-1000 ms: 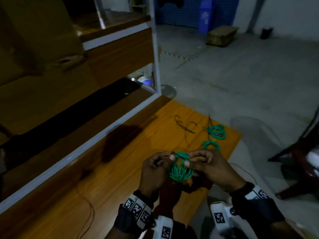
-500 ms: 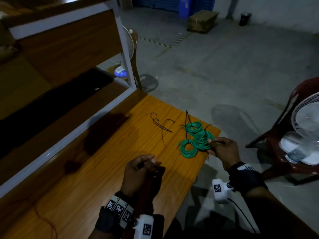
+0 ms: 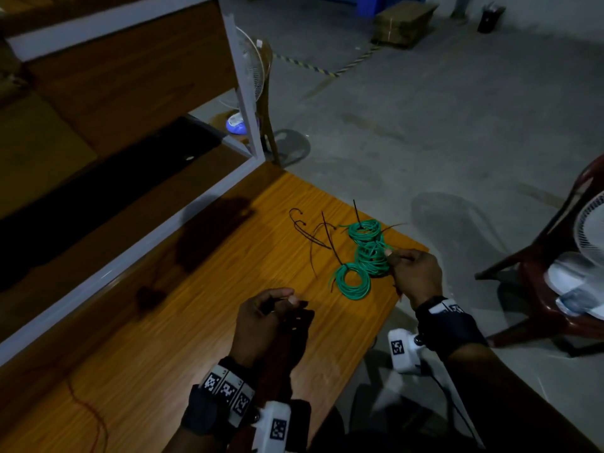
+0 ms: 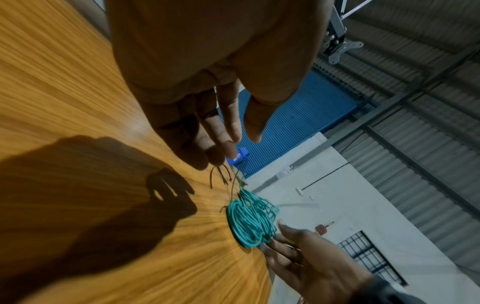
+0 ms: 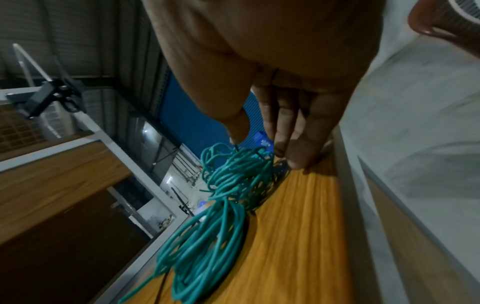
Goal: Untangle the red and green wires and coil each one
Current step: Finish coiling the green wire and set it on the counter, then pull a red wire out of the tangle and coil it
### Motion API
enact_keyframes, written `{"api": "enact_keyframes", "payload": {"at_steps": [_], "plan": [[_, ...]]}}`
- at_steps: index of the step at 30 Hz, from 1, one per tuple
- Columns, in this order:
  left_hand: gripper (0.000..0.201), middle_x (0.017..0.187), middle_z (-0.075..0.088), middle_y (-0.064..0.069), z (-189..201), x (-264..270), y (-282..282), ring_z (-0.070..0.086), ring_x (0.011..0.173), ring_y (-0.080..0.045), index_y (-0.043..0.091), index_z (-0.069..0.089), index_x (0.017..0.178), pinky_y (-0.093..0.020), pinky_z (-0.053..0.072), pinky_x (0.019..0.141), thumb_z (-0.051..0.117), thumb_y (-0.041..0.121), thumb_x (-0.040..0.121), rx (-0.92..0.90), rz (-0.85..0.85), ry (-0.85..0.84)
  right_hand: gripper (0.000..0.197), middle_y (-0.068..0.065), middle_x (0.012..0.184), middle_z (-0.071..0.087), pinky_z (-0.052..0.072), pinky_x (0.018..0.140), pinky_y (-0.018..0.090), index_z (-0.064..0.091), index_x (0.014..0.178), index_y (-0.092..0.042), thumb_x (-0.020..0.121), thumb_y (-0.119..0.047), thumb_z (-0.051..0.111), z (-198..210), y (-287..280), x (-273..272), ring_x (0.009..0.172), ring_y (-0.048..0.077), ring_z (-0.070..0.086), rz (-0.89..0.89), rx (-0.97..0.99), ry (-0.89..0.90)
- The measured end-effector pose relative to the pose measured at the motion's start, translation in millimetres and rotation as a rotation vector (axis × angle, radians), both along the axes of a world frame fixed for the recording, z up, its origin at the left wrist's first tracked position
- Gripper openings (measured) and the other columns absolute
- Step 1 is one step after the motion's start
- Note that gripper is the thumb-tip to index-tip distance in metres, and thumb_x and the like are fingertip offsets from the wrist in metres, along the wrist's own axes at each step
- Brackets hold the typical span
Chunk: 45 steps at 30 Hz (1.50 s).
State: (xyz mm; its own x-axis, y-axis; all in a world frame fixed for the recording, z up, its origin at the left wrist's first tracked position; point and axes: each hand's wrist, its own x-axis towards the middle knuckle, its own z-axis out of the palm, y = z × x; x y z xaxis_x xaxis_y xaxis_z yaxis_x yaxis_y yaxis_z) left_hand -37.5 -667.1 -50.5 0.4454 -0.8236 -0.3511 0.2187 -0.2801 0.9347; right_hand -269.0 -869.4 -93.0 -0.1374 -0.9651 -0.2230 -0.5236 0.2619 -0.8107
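Observation:
Three green wire coils lie at the right end of the wooden table (image 3: 196,322): a far one (image 3: 364,230), a middle one (image 3: 371,259) and a near one (image 3: 353,282). My right hand (image 3: 390,259) pinches the middle coil between thumb and fingers at the table's edge; the right wrist view shows the right hand (image 5: 253,144) on the coil's top (image 5: 233,174). My left hand (image 3: 287,300) hovers over the table nearer me, its fingers (image 4: 231,131) loosely bent and apart, holding nothing I can make out. A thin red wire (image 3: 91,416) trails at the table's near left.
Loose black cable ties (image 3: 313,230) lie left of the coils. A wooden shelf unit with a white frame (image 3: 130,253) runs along the table's left side. A dark red chair (image 3: 536,276) carrying a white fan (image 3: 591,230) stands on the floor to the right.
A second ago both hands held a green coil in front of me. My right hand has carried it to the two coils at the table's end; my left hand let go.

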Motion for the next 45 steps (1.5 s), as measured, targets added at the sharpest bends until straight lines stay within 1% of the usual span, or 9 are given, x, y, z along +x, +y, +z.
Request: {"api": "enact_keyframes", "payload": {"at_steps": [7, 14, 19, 29, 33, 36, 39, 42, 45], "plan": [[0.015, 0.096, 0.079, -0.014, -2.3, 5.7, 11.6, 0.076, 0.093, -0.031, 0.002, 0.072, 0.109, -0.046, 0.061, 0.082, 0.070, 0.006, 0.095, -0.001, 0.029, -0.076, 0.024, 0.000, 0.086, 0.072, 0.047, 0.075, 0.030, 0.071, 0.090, -0.018, 0.092, -0.042, 0.070, 37.1, 38.2, 5.3, 0.086, 0.022, 0.068, 0.060, -0.208, 0.047], [0.012, 0.086, 0.078, 0.006, 10.6, 18.2, 68.5, 0.075, 0.078, -0.011, 0.008, 0.077, 0.102, -0.020, 0.054, 0.066, 0.071, 0.016, 0.096, -0.005, 0.059, -0.296, 0.027, -0.002, 0.067, 0.065, 0.050, 0.061, 0.038, 0.066, 0.077, -0.024, 0.090, -0.046, 0.075, 38.4, 118.0, 78.4, 0.064, 0.018, 0.063, 0.632, -0.074, -0.236], [0.010, 0.086, 0.079, 0.003, 14.4, 24.4, 170.6, 0.076, 0.076, -0.013, 0.017, 0.076, 0.100, -0.026, 0.057, 0.069, 0.074, 0.025, 0.095, 0.107, 0.298, -0.370, 0.029, -0.014, 0.064, 0.057, 0.034, 0.056, 0.013, 0.064, 0.077, -0.022, 0.094, -0.045, 0.068, 40.1, 190.0, 132.4, 0.058, 0.001, 0.052, 1.131, 0.049, -0.235], [0.004, 0.076, 0.077, -0.005, 13.2, -28.4, 401.9, 0.067, 0.062, -0.011, 0.011, 0.080, 0.088, -0.022, 0.049, 0.059, 0.080, 0.016, 0.088, 0.239, 0.984, -0.287, 0.027, -0.002, 0.068, 0.061, 0.041, 0.052, 0.014, 0.065, 0.075, -0.016, 0.091, -0.036, 0.074, 65.6, 342.7, 198.2, 0.058, 0.004, 0.055, 1.621, 0.133, -0.289], [0.003, 0.068, 0.074, -0.012, 8.0, -47.8, 458.5, 0.070, 0.058, -0.010, 0.003, 0.078, 0.088, -0.020, 0.050, 0.052, 0.077, 0.006, 0.087, 0.155, 1.053, -0.222, 0.021, -0.006, 0.069, 0.065, 0.048, 0.054, 0.024, 0.068, 0.076, -0.023, 0.092, -0.037, 0.074, 78.1, 399.9, 194.0, 0.057, 0.004, 0.059, 1.708, 0.100, -0.175], [0.002, 0.077, 0.074, -0.024, 0.8, -49.1, 491.5, 0.077, 0.070, -0.029, 0.001, 0.078, 0.088, -0.039, 0.060, 0.063, 0.077, 0.001, 0.086, 0.082, 1.079, -0.136, 0.013, -0.016, 0.079, 0.069, 0.056, 0.068, 0.031, 0.070, 0.084, -0.030, 0.091, -0.040, 0.074, 69.0, 437.2, 196.9, 0.073, 0.003, 0.066, 1.768, -0.015, -0.066], [0.009, 0.083, 0.074, -0.027, -1.2, -44.8, 519.1, 0.075, 0.075, -0.044, 0.001, 0.077, 0.093, -0.055, 0.061, 0.075, 0.078, 0.005, 0.086, 0.017, 1.055, -0.064, 0.039, -0.011, 0.126, 0.063, 0.051, 0.092, 0.028, 0.061, 0.129, -0.029, 0.093, -0.042, 0.069, 52.1, 456.9, 235.6, 0.109, 0.009, 0.063, 1.806, -0.293, 0.196], [0.013, 0.083, 0.074, -0.024, 10.8, -43.4, 533.8, 0.075, 0.070, -0.040, 0.004, 0.078, 0.095, -0.049, 0.063, 0.067, 0.079, 0.012, 0.085, -0.014, 0.997, -0.109, 0.067, 0.007, 0.157, 0.038, 0.040, 0.110, 0.041, 0.035, 0.155, -0.021, 0.096, -0.039, 0.061, 45.6, 455.0, 286.8, 0.140, 0.033, 0.039, 1.774, -0.466, 0.467], [0.006, 0.083, 0.074, -0.018, 21.3, -39.8, 540.2, 0.074, 0.068, -0.027, 0.008, 0.079, 0.090, -0.038, 0.062, 0.058, 0.078, 0.012, 0.087, -0.014, 0.994, -0.154, 0.051, 0.012, 0.142, 0.052, 0.043, 0.105, 0.049, 0.052, 0.141, -0.020, 0.096, -0.042, 0.059, 46.6, 459.2, 304.8, 0.131, 0.041, 0.043, 1.818, -0.500, 0.768]]}}
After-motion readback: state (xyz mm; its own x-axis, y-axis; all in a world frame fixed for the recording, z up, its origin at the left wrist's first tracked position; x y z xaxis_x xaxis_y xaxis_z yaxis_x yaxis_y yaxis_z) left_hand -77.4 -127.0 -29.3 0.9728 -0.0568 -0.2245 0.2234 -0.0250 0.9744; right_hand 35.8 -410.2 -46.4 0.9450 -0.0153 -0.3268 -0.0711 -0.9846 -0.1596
